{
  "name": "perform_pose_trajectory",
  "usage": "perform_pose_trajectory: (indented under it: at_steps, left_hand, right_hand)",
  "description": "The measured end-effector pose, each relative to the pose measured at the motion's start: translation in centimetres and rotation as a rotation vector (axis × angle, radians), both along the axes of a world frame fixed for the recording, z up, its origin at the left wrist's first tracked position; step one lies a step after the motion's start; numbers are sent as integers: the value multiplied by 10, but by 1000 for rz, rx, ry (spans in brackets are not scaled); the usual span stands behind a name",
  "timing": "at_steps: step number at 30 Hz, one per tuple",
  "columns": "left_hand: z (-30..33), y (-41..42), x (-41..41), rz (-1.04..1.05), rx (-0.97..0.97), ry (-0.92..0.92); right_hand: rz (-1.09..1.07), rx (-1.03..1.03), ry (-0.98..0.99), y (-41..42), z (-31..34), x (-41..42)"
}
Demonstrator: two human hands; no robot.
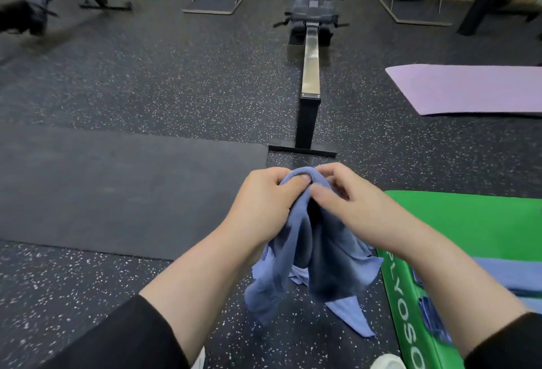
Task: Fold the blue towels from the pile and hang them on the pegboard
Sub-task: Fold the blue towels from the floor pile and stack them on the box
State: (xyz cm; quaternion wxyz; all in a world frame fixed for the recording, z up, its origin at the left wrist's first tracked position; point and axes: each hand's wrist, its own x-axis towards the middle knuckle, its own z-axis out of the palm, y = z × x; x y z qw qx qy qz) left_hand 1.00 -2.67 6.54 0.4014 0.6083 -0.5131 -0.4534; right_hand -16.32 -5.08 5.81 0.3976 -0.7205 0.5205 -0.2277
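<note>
A blue towel (316, 251) is held bunched at lower centre of the frame, gripped along its top edge by the left hand (264, 201) with curled fingers and pinched by the right hand (349, 198). More blue towels (504, 273) are seen on a green box (469, 222) at lower right. Beyond, speckled black flooring (176, 75), a rowing machine (311, 61) and a purple mat (469, 90) are shown.

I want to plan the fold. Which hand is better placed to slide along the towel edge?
Probably the right hand: only its fingers pinch the blue towel, while the left hand grips the bunched top firmly.
</note>
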Motion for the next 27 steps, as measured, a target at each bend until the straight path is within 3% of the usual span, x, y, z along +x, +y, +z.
perform_pose_trajectory:
  at_steps: [5, 8, 12, 20, 24, 27]
  left_hand:
    - [-2, -5, 6, -34, 81, 49]
    - [-1, -8, 12, -50, 54, 55]
    - [-4, -14, 23, -75, -16, -133]
    - [-4, -7, 29, -99, -29, -148]
    - [-1, -3, 35, -198, -71, -394]
    - [-3, -2, 41, -184, -91, -604]
  right_hand:
    - [-56, -221, 25, -12, -14, -3]
    - [-129, -144, -38, -16, -12, -4]
    - [-244, -90, -111, -19, -9, -7]
    - [-28, -173, -12, -10, -4, -2]
    - [-41, -193, 34, -11, -3, -6]
    - [-98, -128, -76, -13, -2, -11]
